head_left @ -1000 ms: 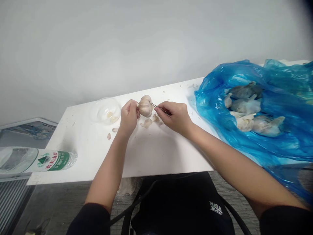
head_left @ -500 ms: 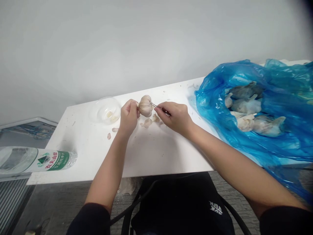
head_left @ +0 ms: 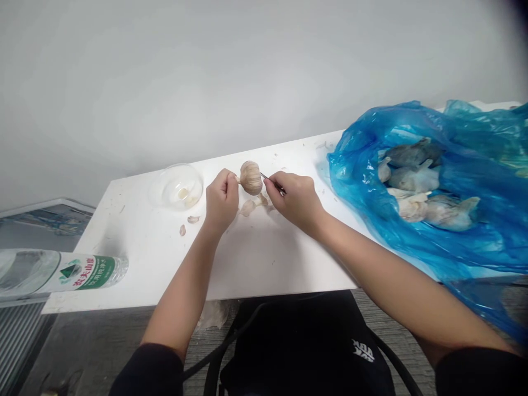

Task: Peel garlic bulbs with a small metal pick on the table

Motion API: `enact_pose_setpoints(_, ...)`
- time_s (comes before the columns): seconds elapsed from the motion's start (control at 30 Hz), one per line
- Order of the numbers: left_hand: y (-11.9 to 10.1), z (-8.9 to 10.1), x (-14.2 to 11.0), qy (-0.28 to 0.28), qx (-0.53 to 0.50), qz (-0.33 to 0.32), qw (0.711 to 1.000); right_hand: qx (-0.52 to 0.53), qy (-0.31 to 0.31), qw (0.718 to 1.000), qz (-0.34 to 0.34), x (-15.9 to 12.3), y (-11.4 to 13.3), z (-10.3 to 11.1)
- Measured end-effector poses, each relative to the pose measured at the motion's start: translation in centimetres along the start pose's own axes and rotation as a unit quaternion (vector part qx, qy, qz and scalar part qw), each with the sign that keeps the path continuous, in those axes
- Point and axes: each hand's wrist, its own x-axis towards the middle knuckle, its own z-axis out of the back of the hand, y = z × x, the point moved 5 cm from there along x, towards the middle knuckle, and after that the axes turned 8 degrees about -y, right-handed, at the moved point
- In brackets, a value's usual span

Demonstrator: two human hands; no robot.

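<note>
1. Work in hand: a garlic bulb [head_left: 251, 178] is held just above the white tabletop [head_left: 264, 264], near the middle of the frame. The tip of a thin metal pick [head_left: 270, 182] is at the bulb's right side, where its papery skin is being worked.
2. Left hand [head_left: 221, 201]: the fingers are curled in a closed grip around the lower left of the bulb, which stands clear of the tabletop.
3. Right hand [head_left: 295, 201]: the thumb and forefinger are pinched closely on the pick, with the tool's tip directed left toward the bulb.
4. Next move: the pick's tip needs an edge of skin to catch, while the left hand's grip keeps the bulb steady.
5. Below the bulb: scraps of garlic skin [head_left: 248, 208] lie on the tabletop, just beneath the hands. A small garlic clove [head_left: 182, 230] and a skin fragment [head_left: 192, 219] lie further left.
6. Upper left of the hands: a clear plastic bowl [head_left: 176, 187] holds a few pale garlic pieces [head_left: 183, 194].
7. Right of frame: a crumpled blue plastic bag [head_left: 355, 165] holds pale, lumpy items [head_left: 414, 190], not clearly identifiable.
8. Lower left: a water bottle [head_left: 61, 272] with a green label lies on its side at the tabletop's edge.
</note>
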Motion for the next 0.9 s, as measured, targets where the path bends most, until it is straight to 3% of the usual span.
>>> enact_pose_setpoints(0.13, 0.0, -0.1, -0.1, 0.007, 0.012, -0.002, 1.0, -0.015, 0.003, 1.0, -0.011, 0.2, -0.7, -0.2)
enact_pose_setpoints(0.3, 0.3, 0.0, 0.2, -0.003, -0.045, 0.028, 0.999, -0.003, -0.004, 0.999, -0.046, 1.1, -1.8, 0.5)
enact_pose_setpoints(0.57, 1.1, -0.1, 0.6, -0.01, -0.141, 0.114, 0.983, 0.039, -0.021, 0.998, 0.038, 0.5, 1.2, 1.3)
enact_pose_setpoints(0.9, 0.6, -0.5, 0.4, 0.006, -0.162, 0.119, 0.979, 0.031, -0.024, 0.997, 0.06, 0.3, 1.0, 1.0)
